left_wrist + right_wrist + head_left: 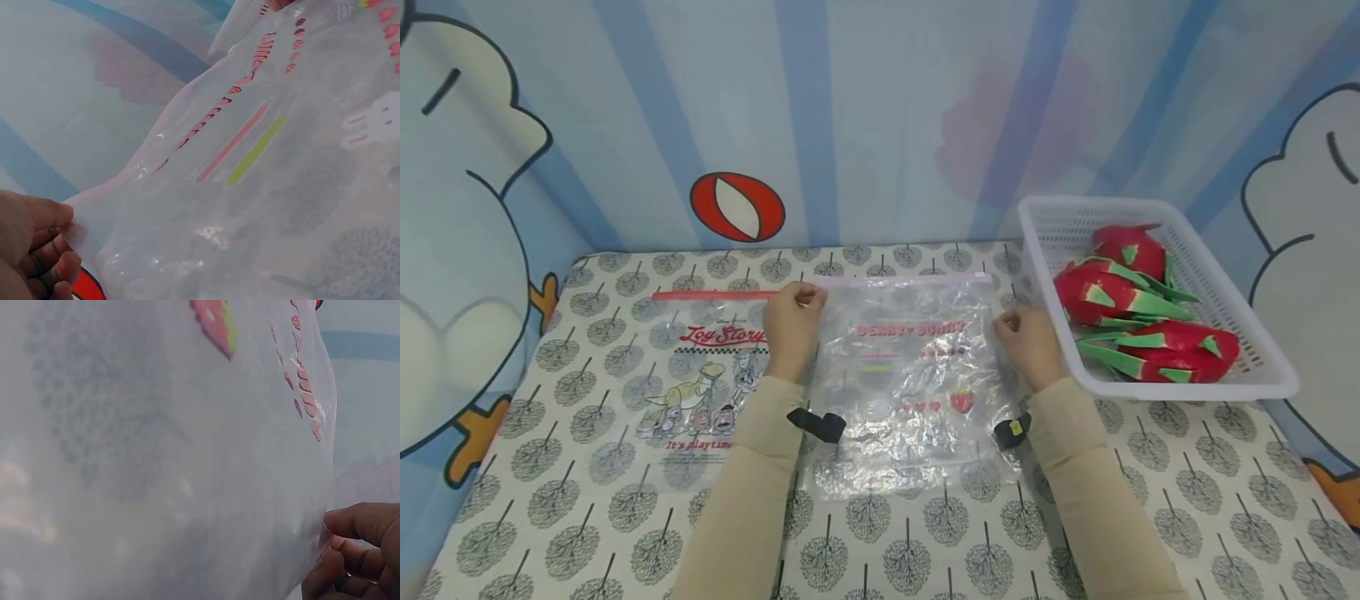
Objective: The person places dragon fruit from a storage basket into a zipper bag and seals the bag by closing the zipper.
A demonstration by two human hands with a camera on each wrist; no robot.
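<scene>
A clear zip bag (910, 442) printed "Berry Bunny", with a pale pink slider strip along its top, lies spread across the middle of the table. My left hand (792, 333) pinches its upper left corner between thumb and fingers, which the left wrist view shows close up. At the right side edge, my right hand (1033, 346) pinches the film, lower than the strip. Wrinkled and shiny, the bag (250, 487) fills most of the right wrist view. Left of it lies a second clear zip bag (658, 342) printed "Toy Story", with a red strip, partly hidden by my left arm.
A white plastic basket (1187, 390) stands at the right, holding red-and-green dragon fruits (1195, 346). The table wears a tree-patterned cloth (906, 558). Behind its far edge hangs a blue striped cloth backdrop (887, 125) with cartoon prints.
</scene>
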